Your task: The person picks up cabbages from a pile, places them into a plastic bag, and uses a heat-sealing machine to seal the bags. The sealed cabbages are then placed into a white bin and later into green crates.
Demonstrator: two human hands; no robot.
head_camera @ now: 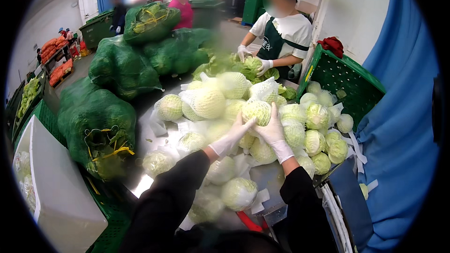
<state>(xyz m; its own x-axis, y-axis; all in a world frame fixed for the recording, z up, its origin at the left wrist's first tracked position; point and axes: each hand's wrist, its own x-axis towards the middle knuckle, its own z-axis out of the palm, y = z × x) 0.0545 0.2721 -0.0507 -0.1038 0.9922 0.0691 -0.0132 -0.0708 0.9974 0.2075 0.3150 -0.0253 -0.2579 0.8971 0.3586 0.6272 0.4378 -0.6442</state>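
Note:
Both of my hands wear thin white gloves and reach forward over a heap of cabbages. Between my left hand (232,135) and my right hand (275,131) is a round cabbage in a white foam net (256,111), gripped from its two sides. More foam-netted cabbages (207,102) are piled behind and to the left. Beside my right hand lie other netted heads (294,133) and bare cabbages (314,142). Nearer to me, below my forearms, rest cabbages that look wrapped in clear film (239,194). Part of the heap is blurred.
Across the metal table (142,149), a co-worker (286,31) in white gloves handles leafy cabbage (251,66). Stuffed green mesh sacks (98,119) crowd the left side. A green crate (346,80) tilts at the right by a blue curtain (397,119). A white bin (63,182) stands front left.

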